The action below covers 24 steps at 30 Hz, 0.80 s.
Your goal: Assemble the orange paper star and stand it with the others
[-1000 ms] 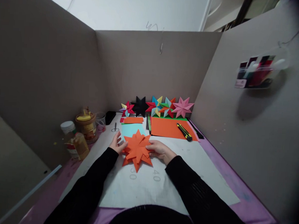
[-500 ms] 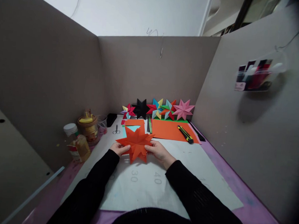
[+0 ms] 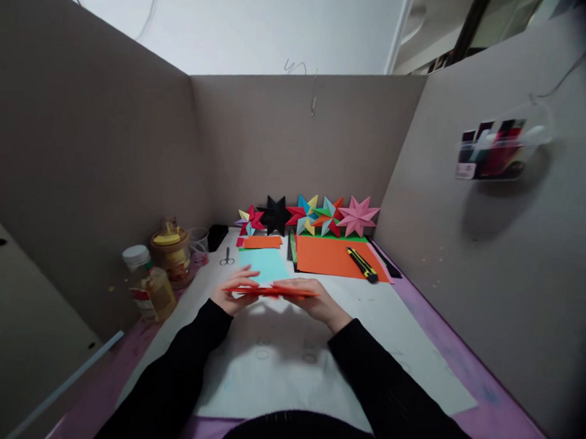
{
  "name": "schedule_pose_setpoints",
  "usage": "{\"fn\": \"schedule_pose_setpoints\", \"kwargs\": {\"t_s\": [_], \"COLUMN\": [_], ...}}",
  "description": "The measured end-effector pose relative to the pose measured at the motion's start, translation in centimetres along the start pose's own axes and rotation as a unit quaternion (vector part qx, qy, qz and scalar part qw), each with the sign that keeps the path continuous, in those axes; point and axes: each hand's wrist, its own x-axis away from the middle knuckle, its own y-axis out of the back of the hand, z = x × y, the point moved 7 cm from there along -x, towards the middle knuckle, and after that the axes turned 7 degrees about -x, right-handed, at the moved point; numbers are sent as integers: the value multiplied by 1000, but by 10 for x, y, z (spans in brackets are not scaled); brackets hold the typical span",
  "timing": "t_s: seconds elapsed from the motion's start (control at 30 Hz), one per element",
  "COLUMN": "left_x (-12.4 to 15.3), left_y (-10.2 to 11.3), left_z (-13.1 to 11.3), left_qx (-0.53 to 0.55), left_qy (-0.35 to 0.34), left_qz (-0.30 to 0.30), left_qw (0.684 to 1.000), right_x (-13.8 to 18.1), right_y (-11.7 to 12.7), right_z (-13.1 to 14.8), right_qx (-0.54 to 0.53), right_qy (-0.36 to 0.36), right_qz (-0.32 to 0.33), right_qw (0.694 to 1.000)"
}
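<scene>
Grey panels [image 3: 298,137] stand on three sides of a table spread with white paper [image 3: 287,391] over purple cloth [image 3: 497,404]. Above the paper, the orange star [image 3: 267,291] is held level, seen edge-on and slightly blurred, a shadow beneath it. The left hand [image 3: 227,299] pinches one end between thumb and raised fingers; the right hand [image 3: 325,304] grips the other end, its thumb hard to make out. Just beyond lies a blue sheet [image 3: 265,263], with orange strips [image 3: 262,243] behind it and scissors [image 3: 227,259] to its left. On the right, a cutter [image 3: 362,265] rests on an orange sheet [image 3: 318,255]. Farther back, a black star [image 3: 275,216], a pink star [image 3: 357,217] and multicoloured ones line the back panel. A bottle [image 3: 153,294], a jar [image 3: 171,255] and a clear cup [image 3: 199,240] stand along the left.
</scene>
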Motion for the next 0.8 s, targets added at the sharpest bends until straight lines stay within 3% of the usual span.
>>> {"fn": "schedule_pose_setpoints", "kwargs": {"t_s": [0.07, 0.2, 0.37, 0.5, 0.63, 0.8], "left_x": [-2, 0, 6, 6, 5, 2], "left_y": [16, 30, 31, 29, 28, 30], "left_z": [-19, -33, -35, -41, -44, -42], "left_qx": [-79, -54, -29, -56, -71, -146], "left_qy": [-69, -65, -15, -72, -125, -109], "left_qz": [-38, -79, -100, -85, -71, -81], "left_qw": [994, 993, 994, 992, 987, 980], "right_x": [4, 16, 25, 25, 22, 13], "right_y": [-4, -13, -29, -31, -27, -24], "right_z": [30, 53, 55, 54, 46, 38], "right_qx": [144, 348, 393, 417, 391, 224], "right_qy": [118, 184, 225, 239, 212, 162], "right_qz": [11, -32, -39, -45, -33, 1], "right_qw": [982, 919, 891, 876, 895, 961]}}
